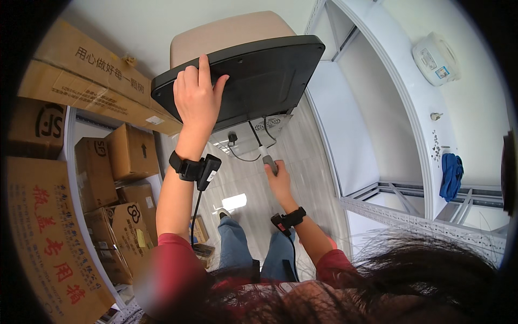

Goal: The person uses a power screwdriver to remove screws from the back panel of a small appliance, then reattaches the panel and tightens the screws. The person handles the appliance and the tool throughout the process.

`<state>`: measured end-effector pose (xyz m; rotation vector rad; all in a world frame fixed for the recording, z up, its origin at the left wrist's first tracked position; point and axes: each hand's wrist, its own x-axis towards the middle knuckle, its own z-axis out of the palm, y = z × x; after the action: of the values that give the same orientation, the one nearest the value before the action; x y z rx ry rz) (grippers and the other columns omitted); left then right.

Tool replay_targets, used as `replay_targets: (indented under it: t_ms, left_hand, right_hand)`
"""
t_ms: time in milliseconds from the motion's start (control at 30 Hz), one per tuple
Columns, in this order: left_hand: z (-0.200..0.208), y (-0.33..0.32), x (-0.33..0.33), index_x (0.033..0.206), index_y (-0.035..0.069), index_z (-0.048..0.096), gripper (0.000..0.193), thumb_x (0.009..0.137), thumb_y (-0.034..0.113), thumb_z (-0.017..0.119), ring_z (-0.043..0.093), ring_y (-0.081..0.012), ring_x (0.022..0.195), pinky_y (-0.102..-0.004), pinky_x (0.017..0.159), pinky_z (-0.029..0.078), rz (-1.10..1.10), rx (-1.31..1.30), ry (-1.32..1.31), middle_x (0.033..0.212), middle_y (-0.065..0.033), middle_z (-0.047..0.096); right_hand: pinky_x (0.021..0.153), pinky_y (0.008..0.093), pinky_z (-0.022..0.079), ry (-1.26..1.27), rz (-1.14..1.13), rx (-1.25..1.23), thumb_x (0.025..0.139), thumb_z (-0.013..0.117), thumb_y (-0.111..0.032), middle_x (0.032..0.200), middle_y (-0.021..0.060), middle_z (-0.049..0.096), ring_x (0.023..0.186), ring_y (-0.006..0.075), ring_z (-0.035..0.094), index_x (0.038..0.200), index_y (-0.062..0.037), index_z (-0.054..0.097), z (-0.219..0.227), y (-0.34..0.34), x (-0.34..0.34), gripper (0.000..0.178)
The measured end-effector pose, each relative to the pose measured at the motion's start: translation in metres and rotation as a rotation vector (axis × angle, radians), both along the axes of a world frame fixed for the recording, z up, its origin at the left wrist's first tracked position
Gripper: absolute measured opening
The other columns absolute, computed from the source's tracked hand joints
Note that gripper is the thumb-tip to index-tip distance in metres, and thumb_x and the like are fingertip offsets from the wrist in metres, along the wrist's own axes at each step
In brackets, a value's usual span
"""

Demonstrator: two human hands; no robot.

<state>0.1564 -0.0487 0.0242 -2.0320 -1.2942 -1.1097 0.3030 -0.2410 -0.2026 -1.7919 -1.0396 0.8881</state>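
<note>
A large black panel [253, 75] is tilted at the front of a beige-topped appliance [232, 29]. My left hand [197, 97] grips its upper left edge, the index finger stretched over the rim and the thumb on the dark face. In my right hand [279, 181] is a screwdriver [270, 163] with a grey handle, its thin dark shaft reaching up to the panel's lower edge. Whether the tip touches a screw is hidden. Below the panel, a black plug [232, 139] hangs on a cable beside a round fan vent [268, 124].
Cardboard boxes [132, 151] fill the shelves and floor on the left. To the right, a white metal rack [377, 135] carries a white appliance [436, 58], loose screws [435, 146] and a blue cloth-like bundle [451, 177]. My feet stand on the grey floor [226, 183].
</note>
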Motion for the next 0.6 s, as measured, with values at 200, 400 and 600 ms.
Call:
replay_targets:
  t_ms: [200,400,600]
  left_hand:
    - [-0.004,-0.002,-0.006,0.113,0.001,0.058,0.054,0.068,0.025,0.077,0.046,-0.021,0.068,-0.0324,0.059,0.039,-0.016,0.027,0.013,0.073,-0.0047,0.044]
    - [-0.006,-0.002,-0.004,0.113,0.0,0.057,0.054,0.069,0.024,0.077,0.047,-0.0211,0.068,-0.0324,0.059,0.039,-0.026,0.022,-0.006,0.074,-0.005,0.045]
    - [-0.006,-0.003,-0.005,0.113,0.0,0.058,0.054,0.069,0.023,0.077,0.047,-0.0215,0.067,-0.0327,0.059,0.04,-0.022,0.009,-0.02,0.073,-0.0055,0.045]
  right_hand:
    - [0.056,0.0452,0.047,-0.507,0.08,-0.008,0.083,0.065,-0.023,0.093,0.0158,0.054,0.072,0.0374,0.059,0.103,-0.0045,0.047,0.035,0.0,-0.014,0.033]
    - [0.056,0.0413,0.047,-0.51,0.081,0.071,0.085,0.062,-0.022,0.096,0.0163,0.055,0.069,0.0351,0.06,0.107,-0.003,0.048,0.03,-0.003,-0.013,0.032]
    - [0.062,0.0381,0.048,-0.092,0.0,0.118,0.088,0.058,-0.023,0.09,0.0175,0.062,0.067,0.0304,0.061,0.106,0.0028,0.053,0.024,-0.007,-0.014,0.032]
